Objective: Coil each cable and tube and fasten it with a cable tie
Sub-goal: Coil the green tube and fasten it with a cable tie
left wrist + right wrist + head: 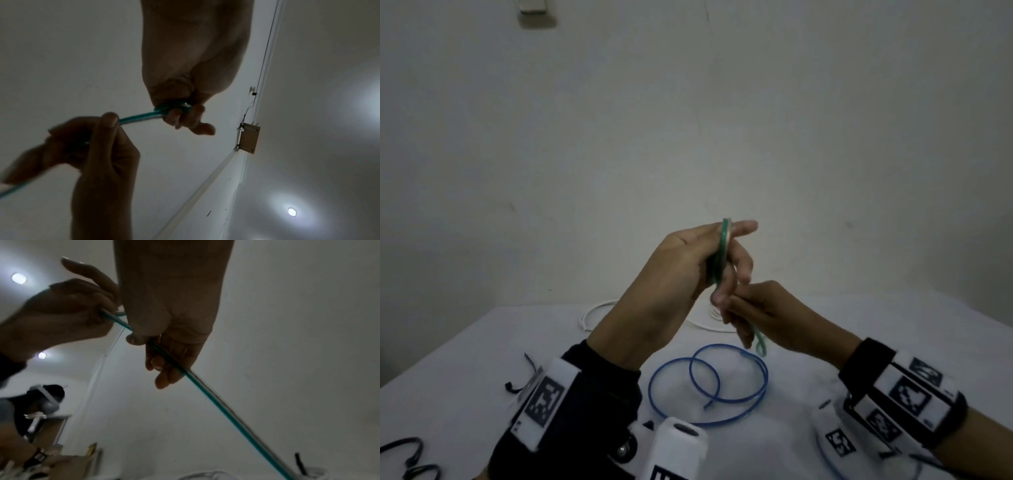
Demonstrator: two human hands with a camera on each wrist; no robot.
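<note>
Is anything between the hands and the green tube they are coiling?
Nothing visible. The left hand already holds the coiled loops of the green tube, and the right hand grips its free length just below. The blue cable lies apart on the table.

Right hand point(174, 324) grips green tube point(216, 404), which runs toward 5 o'clock. Left hand point(61, 313), at 10 o'clock, holds its upper end.

Dim, grainy; ceiling-lamp glare; motion blur
</note>
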